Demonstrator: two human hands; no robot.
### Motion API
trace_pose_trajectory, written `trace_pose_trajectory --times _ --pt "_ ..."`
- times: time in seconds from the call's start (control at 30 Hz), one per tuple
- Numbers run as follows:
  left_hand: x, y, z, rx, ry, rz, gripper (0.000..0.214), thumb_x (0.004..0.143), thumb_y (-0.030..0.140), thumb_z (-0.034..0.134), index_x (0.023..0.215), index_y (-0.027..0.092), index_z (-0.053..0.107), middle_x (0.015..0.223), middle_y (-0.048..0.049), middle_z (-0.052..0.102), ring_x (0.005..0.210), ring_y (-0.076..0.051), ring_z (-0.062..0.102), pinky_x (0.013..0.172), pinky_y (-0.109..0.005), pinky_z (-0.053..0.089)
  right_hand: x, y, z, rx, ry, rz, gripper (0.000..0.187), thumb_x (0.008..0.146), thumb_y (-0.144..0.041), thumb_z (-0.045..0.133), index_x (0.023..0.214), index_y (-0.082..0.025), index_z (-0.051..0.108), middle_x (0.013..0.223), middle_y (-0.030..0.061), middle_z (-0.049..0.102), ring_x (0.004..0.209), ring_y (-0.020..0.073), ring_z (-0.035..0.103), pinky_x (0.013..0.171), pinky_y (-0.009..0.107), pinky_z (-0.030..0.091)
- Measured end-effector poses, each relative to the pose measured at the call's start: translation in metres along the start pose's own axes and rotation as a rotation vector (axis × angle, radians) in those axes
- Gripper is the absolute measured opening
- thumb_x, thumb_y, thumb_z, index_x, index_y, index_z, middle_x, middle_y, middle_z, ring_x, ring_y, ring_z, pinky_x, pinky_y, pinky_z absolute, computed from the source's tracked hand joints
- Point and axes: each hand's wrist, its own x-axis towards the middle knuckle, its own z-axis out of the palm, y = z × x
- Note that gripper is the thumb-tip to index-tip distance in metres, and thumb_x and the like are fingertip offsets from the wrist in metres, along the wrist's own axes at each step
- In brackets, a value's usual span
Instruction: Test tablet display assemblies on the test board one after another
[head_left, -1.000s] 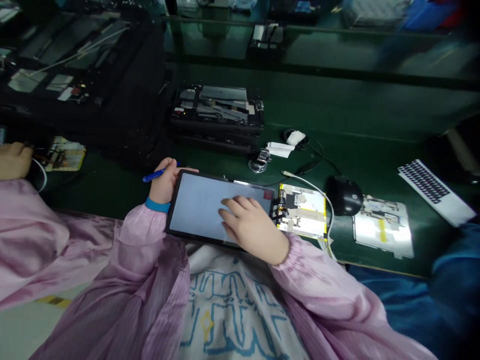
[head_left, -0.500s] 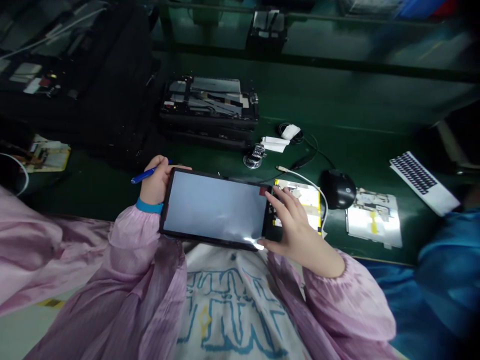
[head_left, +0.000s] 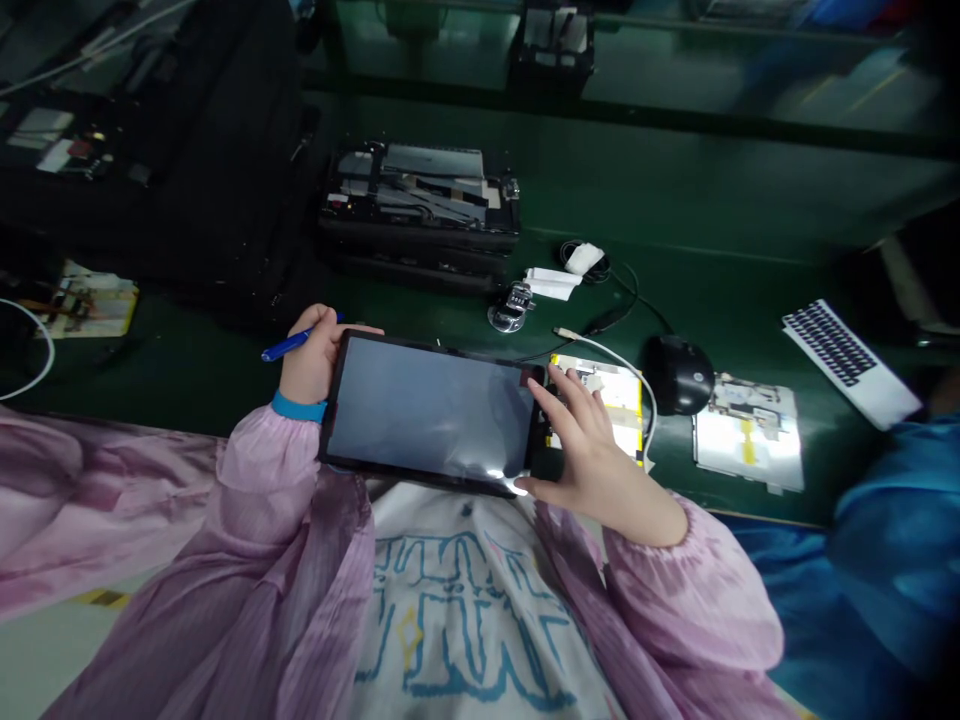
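Note:
A dark tablet (head_left: 431, 410) with a blank grey screen is held over the green bench's near edge. My left hand (head_left: 311, 355) grips its left edge and also clasps a blue pen (head_left: 289, 343) that sticks out to the left. My right hand (head_left: 589, 440) holds the tablet's right edge, thumb under the lower corner and fingers spread along the side. Just beyond those fingers lies a yellow-backed open device (head_left: 607, 395) with a white cable (head_left: 626, 370) running over it.
A black mouse (head_left: 679, 373), a white circuit assembly (head_left: 746, 433) and a keyboard (head_left: 847, 362) lie to the right. Stacked black trays of parts (head_left: 420, 205) stand behind, with a small metal counter (head_left: 511, 305) in front. Another person's blue sleeve (head_left: 892, 560) is at right.
My right hand slid off the screen to the tablet's right edge and grips it there. The screen turned darker. My left hand kept its hold on the tablet and pen.

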Motion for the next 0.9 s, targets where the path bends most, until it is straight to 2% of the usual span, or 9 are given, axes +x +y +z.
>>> trace_pose_trajectory --times 0.13,0.37,0.57,0.77,0.9 --pt "-0.0013 0.0001 0.0004 0.001 -0.002 -0.012 0.044 0.076 0.05 0.068 0.075 0.021 0.034 0.066 -0.0022 0.068 0.068 -0.023 0.07 0.051 -0.027 0.052 0.0006 0.0015 0.0011 0.009 0.008 0.016 0.103 0.072 -0.043 0.069 0.152 -0.029 0.006 0.155 0.0143 0.019 0.144 0.0388 0.018 0.111 0.067 0.017" --pt "-0.0018 0.0001 0.0009 0.001 -0.016 -0.004 0.045 0.074 0.05 0.068 0.076 0.021 0.033 0.064 -0.001 0.067 0.065 -0.022 0.069 0.052 -0.026 0.052 0.0014 0.0006 -0.0003 -0.008 -0.02 0.038 0.103 0.071 -0.043 0.07 0.152 -0.028 0.007 0.154 0.0161 0.018 0.144 0.038 0.019 0.111 0.066 0.019" --pt "-0.0016 0.0013 0.0017 0.013 0.024 -0.021 0.038 0.079 0.046 0.063 0.076 0.021 0.034 0.067 -0.0016 0.068 0.069 -0.021 0.069 0.054 -0.026 0.052 0.0012 -0.0015 -0.0012 0.004 -0.027 0.03 0.105 0.069 -0.041 0.07 0.151 -0.028 0.006 0.153 0.0165 0.019 0.143 0.0388 0.021 0.11 0.065 0.021" --pt "-0.0039 0.0022 0.0052 0.004 0.032 -0.011 0.039 0.08 0.046 0.063 0.077 0.021 0.034 0.07 -0.0033 0.069 0.074 -0.024 0.071 0.058 -0.028 0.053 0.0005 -0.001 0.0023 0.011 -0.024 0.01 0.104 0.07 -0.037 0.071 0.152 -0.027 0.007 0.154 0.0172 0.015 0.143 0.04 0.019 0.11 0.065 0.023" --pt "-0.0051 0.0027 0.0067 0.007 0.026 0.019 0.039 0.08 0.045 0.064 0.076 0.02 0.034 0.07 -0.0037 0.07 0.073 -0.023 0.071 0.057 -0.026 0.052 -0.0012 -0.0017 -0.001 -0.024 0.006 0.022 0.103 0.071 -0.036 0.07 0.152 -0.027 0.006 0.155 0.0165 0.015 0.144 0.0402 0.014 0.11 0.067 0.019"
